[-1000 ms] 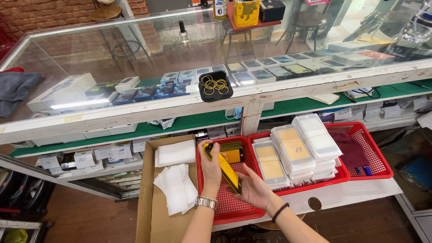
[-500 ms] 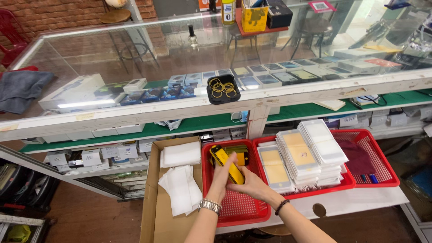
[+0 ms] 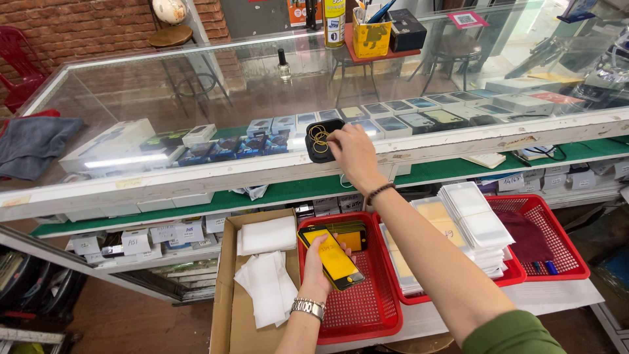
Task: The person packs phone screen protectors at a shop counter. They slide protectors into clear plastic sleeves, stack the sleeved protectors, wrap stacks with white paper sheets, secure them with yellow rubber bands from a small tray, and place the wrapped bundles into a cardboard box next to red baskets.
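Now, here is how things stand for you.
Step in hand: your right hand is stretched up to the black tray of yellow rubber bands on the glass counter, at about 12 o'clock from your body; it looks like the pick-a-band stage.
Right hand: fingers pinched down at the tray's edge, touching the bands; whether one is already caught I cannot tell.
Left hand: your left hand is closed around a stack of yellow-backed screen protectors, held low over the near red basket.
Next move: judged from this, it calls for a fine pinch to lift one band free without dragging the others.
Surface: at 9 o'clock of the stack, a cardboard box with white sleeves; at 3 o'clock, piles of clear packets in a second red basket.
Room: a glass showcase of small boxes, green shelf below, brick wall and a red chair at 10 o'clock.
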`<state>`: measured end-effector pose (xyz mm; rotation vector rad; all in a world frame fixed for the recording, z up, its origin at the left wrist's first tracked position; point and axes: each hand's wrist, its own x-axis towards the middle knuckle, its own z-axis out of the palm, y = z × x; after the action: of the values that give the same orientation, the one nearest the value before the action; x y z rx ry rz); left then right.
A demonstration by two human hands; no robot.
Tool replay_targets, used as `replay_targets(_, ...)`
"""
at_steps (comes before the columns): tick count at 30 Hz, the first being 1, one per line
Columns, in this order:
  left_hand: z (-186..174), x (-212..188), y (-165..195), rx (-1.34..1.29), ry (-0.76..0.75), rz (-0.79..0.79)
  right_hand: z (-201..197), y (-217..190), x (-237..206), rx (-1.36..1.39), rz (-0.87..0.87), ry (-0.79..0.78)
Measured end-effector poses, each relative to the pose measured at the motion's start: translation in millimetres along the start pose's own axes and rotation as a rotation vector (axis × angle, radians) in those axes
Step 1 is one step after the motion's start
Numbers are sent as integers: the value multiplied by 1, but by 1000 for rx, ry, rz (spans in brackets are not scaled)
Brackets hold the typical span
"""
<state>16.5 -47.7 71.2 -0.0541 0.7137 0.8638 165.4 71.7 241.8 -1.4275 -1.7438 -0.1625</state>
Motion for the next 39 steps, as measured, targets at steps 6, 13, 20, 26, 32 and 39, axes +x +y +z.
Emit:
replay_targets(6,12,-9,16,1,-43,-38,36,10,20,-100,-9,-14)
replay_targets(13,31,-13,21,54,-62,20,26,11,26,180,138,64)
replay_targets(20,29,-30,26,93,-344,97,-17,20,-83,582,374,-293)
replay_targets(26,19,-31,3,170,-353,128,-14,59,-180,605,639,-494)
replay_targets(32,12,-26,-34,32,-429,85,-28,93,-224,1266,1071,-585)
replay_targets(39,3,-45,-52,163,-373,90,-61,118,-227,1030,907,-566)
